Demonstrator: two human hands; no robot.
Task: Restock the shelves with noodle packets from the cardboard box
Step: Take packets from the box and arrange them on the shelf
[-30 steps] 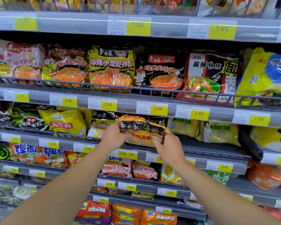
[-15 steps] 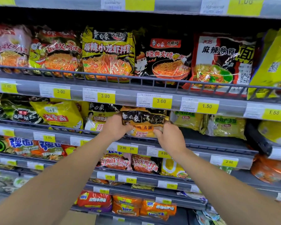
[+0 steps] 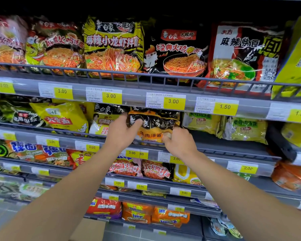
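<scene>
On my far left the second shelf (image 3: 33,134) is packed: a dark green packet (image 3: 22,117) and a yellow packet (image 3: 62,117) stand against the low wire rail, with no gap between them. Next comes a black-and-yellow packet (image 3: 102,119), touching the back of my left hand (image 3: 121,131).

My left hand grips the orange-and-black noodle packet (image 3: 155,126) at its left edge, thumb curled over the front face. The packet stands nearly upright on the second shelf, its base just behind the rail and its top close under the price strip (image 3: 172,101) of the shelf above, so I have little headroom there. My right hand (image 3: 179,141) pinches the packet's lower right corner, fingers curled down at the rail.

Right of the packet I see bare grey shelf floor in front of two pale yellow-green packets (image 3: 202,120) (image 3: 243,127), which sit further back; that is the widest open stretch on this level. Further right, a dark curved object (image 3: 280,145) lies across the shelf edge; I cannot tell what it is.

Above, the top shelf (image 3: 163,80) carries large packets pressed side by side behind its rail. Below, three more shelves hold red and orange packets (image 3: 156,169). A tan corner of a cardboard box (image 3: 90,228) shows low between my forearms.
</scene>
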